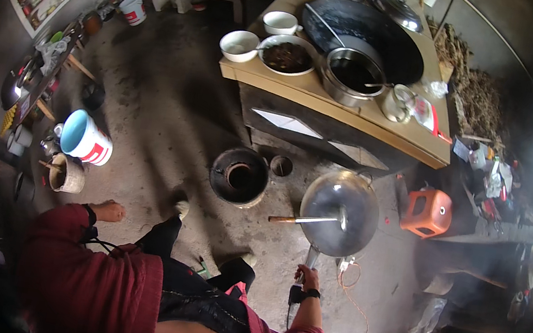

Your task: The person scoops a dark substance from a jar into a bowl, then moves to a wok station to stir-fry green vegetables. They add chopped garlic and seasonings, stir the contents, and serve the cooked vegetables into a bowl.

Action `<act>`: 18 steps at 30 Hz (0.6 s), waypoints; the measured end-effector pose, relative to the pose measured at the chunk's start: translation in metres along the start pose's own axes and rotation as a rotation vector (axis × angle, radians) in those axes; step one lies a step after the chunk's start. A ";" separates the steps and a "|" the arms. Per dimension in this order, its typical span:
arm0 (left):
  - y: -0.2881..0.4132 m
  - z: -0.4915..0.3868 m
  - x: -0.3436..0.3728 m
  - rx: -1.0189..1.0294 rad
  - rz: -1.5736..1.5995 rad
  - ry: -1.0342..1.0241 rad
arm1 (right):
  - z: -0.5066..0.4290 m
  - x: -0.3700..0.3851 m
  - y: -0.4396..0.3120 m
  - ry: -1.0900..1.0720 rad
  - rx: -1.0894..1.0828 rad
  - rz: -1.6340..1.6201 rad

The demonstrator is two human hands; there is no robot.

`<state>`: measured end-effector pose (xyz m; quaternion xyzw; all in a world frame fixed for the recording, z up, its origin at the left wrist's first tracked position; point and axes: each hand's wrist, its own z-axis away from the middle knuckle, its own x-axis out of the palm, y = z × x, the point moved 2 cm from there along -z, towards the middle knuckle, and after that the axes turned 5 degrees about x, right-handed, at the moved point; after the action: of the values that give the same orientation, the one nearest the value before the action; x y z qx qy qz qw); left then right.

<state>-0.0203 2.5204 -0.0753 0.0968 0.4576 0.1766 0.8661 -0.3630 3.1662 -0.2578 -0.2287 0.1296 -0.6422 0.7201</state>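
My right hand grips the handle of a round metal wok in front of me on the right. Inside the wok rests a metal ladle, its wooden handle end sticking out past the left rim. Thin haze hangs around the wok. To its left stands a round stove with a dark opening in the middle, apart from the wok. My left hand hangs at my left side near a woven basket. Nothing shows in it; how far its fingers are curled is unclear.
Ahead, a tiled counter carries a large built-in wok, a steel pot, a bowl of dark food and white bowls. A bucket stands left; an orange stool and a cable are right.
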 end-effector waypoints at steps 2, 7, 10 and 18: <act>-0.019 0.018 0.024 -0.130 0.028 -0.067 | -0.002 0.004 0.003 0.055 0.021 0.038; -0.038 0.026 0.037 -0.246 0.506 -0.079 | 0.018 0.044 0.016 0.086 -0.047 0.145; -0.066 0.026 0.031 -0.301 0.715 -0.063 | 0.051 0.095 0.039 0.118 -0.071 0.065; -0.252 0.041 0.003 -0.303 0.861 -0.172 | 0.124 0.297 0.088 0.139 -0.054 0.024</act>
<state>0.0699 2.2892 -0.1372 0.1647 0.2714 0.5765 0.7529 -0.1847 2.9006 -0.1626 -0.2015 0.1992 -0.6441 0.7106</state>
